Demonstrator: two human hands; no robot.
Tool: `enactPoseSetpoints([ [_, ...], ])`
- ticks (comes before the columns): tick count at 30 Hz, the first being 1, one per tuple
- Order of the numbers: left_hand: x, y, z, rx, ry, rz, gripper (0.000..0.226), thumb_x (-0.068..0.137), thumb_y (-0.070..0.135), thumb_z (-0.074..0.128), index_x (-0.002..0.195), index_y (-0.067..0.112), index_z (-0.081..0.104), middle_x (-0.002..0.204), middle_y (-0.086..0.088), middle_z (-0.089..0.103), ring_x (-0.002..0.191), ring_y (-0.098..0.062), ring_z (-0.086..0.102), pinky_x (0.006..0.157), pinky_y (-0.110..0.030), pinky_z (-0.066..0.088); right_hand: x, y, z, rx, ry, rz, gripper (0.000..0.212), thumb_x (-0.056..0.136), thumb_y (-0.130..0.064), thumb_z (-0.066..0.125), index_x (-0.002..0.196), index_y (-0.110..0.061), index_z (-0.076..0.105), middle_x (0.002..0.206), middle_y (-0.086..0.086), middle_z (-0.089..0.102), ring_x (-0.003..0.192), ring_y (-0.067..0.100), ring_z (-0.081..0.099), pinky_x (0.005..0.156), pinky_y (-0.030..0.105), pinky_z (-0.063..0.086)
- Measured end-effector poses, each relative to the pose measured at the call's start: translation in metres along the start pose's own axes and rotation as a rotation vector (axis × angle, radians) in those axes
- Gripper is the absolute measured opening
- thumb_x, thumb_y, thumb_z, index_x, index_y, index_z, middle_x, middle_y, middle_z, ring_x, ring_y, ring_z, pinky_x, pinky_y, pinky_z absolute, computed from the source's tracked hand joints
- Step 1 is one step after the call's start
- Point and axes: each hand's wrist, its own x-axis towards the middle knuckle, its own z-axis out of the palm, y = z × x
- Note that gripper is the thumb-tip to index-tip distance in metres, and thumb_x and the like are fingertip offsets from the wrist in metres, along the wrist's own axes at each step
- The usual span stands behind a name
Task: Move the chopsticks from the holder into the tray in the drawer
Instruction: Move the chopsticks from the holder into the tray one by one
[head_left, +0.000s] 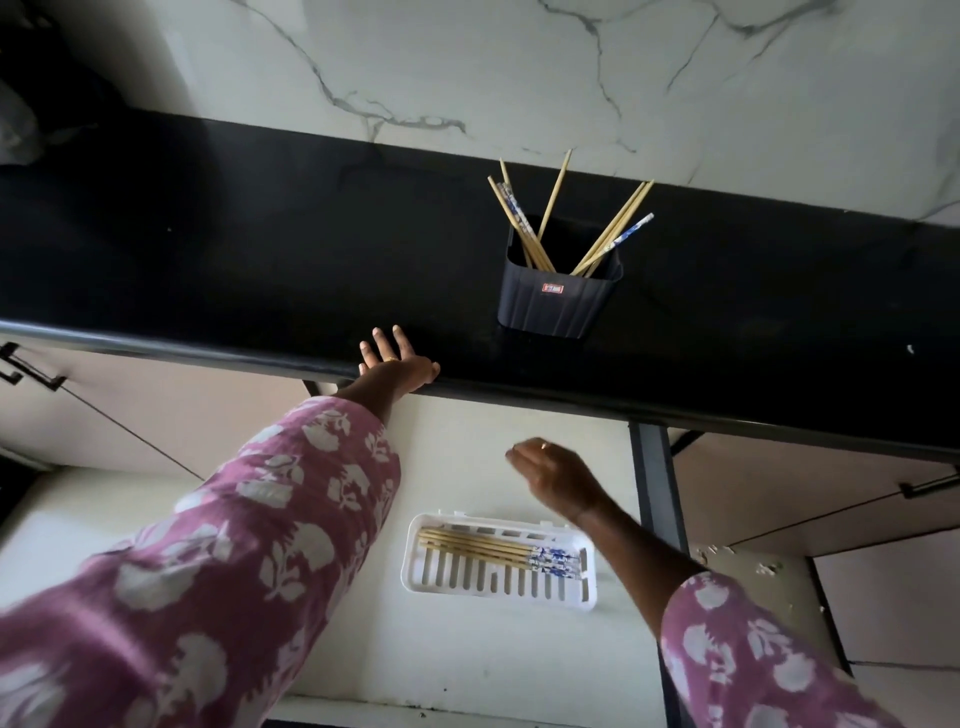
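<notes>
**A:** What are the hands doing?

**B:** The left hand (397, 364) lies flat on the front edge of the black counter (208, 260), left of centre in the frame. Its fingers are straight and spread, and it holds nothing. The right hand (556, 478) hangs over the open drawer (467, 457), lower right of centre, with its fingers loosely curled. It is a little blurred, but I see nothing in it.

**A:** And the things to be moved?

**B:** Some chopsticks (478, 545) lie side by side along the upper edge of the white slotted tray (498, 597). The tray sits at bottom centre, just below the right hand, and their blue-and-white patterned ends point right. The remaining chopsticks (615, 231) stand fanned out in the dark ribbed holder (558, 312) on the counter. That is upper right of centre, well apart from both hands.

**A:** So how far along is it?

**B:** Partway, I'd judge. A handful is already in the tray, and at least as many are left in the holder, though I can't count either lot exactly. With both hands empty, the next reach probably goes up to the holder.

**A:** Any writing?

**B:** Only a small red label (552, 288) on the holder's front, and it is too small to read.
</notes>
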Motion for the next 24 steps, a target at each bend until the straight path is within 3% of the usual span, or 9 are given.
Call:
enactPoseSetpoints([
  [3,0.001,0.0,0.001,0.001,0.012,-0.005,0.077,0.094,0.057,0.031,0.151,0.019,-0.005,0.158,-0.01,-0.011,0.144,-0.036,-0.013,0.116,-0.044,-0.001,0.028,0.031,-0.027,-0.042,0.203,0.077,0.018,0.074,0.006,0.058,0.074,-0.002,0.073,0.068,0.01,0.07,0.06,0.024,0.069,0.051,0.026,0.056],
  [7,0.004,0.001,0.0,0.009,-0.005,-0.008,0.076,0.094,0.058,0.029,0.151,0.02,-0.005,0.158,-0.01,-0.011,0.144,-0.036,-0.013,0.116,-0.045,0.0,0.065,0.072,-0.06,-0.131,0.361,0.242,0.026,0.063,0.016,0.071,0.081,-0.003,0.074,0.075,0.01,0.073,0.067,0.023,0.071,0.063,0.026,0.058],
  [10,0.007,0.001,0.001,0.022,-0.008,-0.014,0.076,0.094,0.058,0.029,0.151,0.019,-0.005,0.158,-0.01,-0.011,0.144,-0.036,-0.013,0.116,-0.045,-0.001,0.093,0.098,-0.083,-0.039,0.471,0.505,0.016,0.076,0.011,0.063,0.088,0.005,0.071,0.085,0.021,0.073,0.077,0.034,0.069,0.07,0.036,0.056],
  [14,0.011,0.001,0.005,0.004,0.01,-0.01,0.076,0.094,0.057,0.029,0.151,0.02,-0.004,0.158,-0.011,-0.011,0.144,-0.036,-0.013,0.116,-0.045,-0.002,0.127,0.135,-0.104,0.103,0.59,0.851,0.022,0.089,-0.003,0.054,0.106,0.002,0.067,0.105,0.021,0.07,0.097,0.032,0.065,0.085,0.031,0.047],
  [18,0.015,0.001,0.008,-0.005,0.007,-0.026,0.077,0.094,0.058,0.029,0.15,0.021,-0.007,0.158,-0.009,-0.014,0.144,-0.036,-0.015,0.116,-0.044,-0.003,0.155,0.168,-0.115,0.225,0.546,1.133,0.036,0.091,-0.013,0.058,0.124,0.001,0.056,0.125,0.02,0.061,0.118,0.028,0.056,0.097,0.029,0.041],
  [24,0.018,0.002,0.008,-0.011,-0.002,-0.048,0.076,0.093,0.058,0.03,0.15,0.022,-0.007,0.158,-0.009,-0.015,0.143,-0.036,-0.016,0.116,-0.044,-0.003,0.169,0.193,-0.113,0.336,0.458,1.287,0.03,0.091,-0.009,0.058,0.118,0.004,0.06,0.121,0.02,0.064,0.112,0.027,0.061,0.089,0.025,0.046],
])
